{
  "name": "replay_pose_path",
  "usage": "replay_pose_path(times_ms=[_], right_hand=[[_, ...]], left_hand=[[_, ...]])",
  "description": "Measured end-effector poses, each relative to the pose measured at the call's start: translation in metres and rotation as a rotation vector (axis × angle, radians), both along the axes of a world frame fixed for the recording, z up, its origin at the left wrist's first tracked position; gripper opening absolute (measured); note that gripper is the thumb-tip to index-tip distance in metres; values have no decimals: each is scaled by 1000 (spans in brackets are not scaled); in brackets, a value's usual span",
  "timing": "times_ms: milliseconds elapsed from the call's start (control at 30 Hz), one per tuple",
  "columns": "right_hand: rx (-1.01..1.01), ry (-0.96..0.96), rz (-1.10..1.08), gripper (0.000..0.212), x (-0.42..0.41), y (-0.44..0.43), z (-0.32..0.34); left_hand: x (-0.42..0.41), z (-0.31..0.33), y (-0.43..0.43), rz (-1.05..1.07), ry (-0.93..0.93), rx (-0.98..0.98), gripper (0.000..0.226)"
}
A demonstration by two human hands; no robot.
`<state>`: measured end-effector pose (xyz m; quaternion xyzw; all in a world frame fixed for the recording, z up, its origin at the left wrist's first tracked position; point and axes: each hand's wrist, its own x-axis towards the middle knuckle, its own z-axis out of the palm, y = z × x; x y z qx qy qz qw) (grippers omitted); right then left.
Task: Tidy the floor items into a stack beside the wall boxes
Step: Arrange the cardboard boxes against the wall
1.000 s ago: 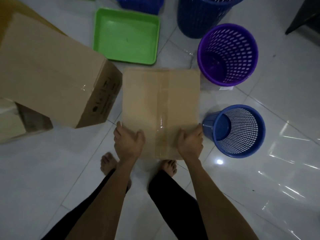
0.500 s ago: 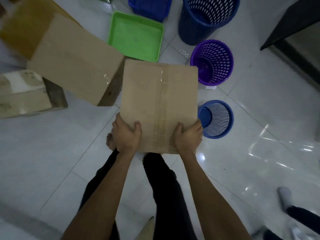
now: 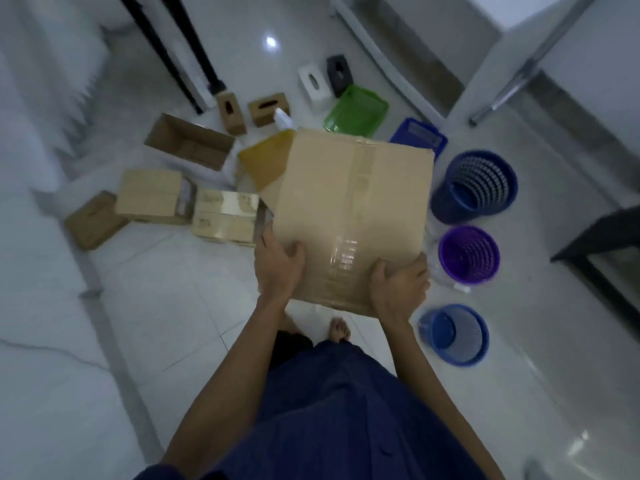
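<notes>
As the cardboard box (image 3: 353, 216) is gripped by the left hand (image 3: 278, 268) and right hand (image 3: 398, 289), the purple basket (image 3: 469, 254) at three o'clock could be clipped in swinging.

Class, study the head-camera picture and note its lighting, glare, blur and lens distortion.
Head view: dim, bluish light; a bright light reflection on the glossy floor and sheen on the tape of the cardboard box; motion blur smears the left edge, while the left hand and right hand look fairly sharp; the wide-angle lens bends straight lines near the edges.
</notes>
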<state>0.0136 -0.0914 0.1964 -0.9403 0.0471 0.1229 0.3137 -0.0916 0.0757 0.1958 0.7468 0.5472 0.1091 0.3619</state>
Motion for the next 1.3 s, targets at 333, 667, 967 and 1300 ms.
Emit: replay_pose_path(times_ms=[333, 667, 967, 1300], right_hand=[[96, -122, 645, 75, -84, 246, 59], [74, -93, 1326, 76, -269, 400, 51], [-97, -24, 2085, 79, -404, 475, 9], [-245, -189, 2753, 80, -482, 462, -29]], left_hand=[[-168, 37, 140, 636, -90, 94, 72], [-351, 37, 165, 1298, -40, 58, 73], [-405, 25, 143, 2028, 64, -135, 72], [-363, 5, 100, 2659, -69, -250, 73]])
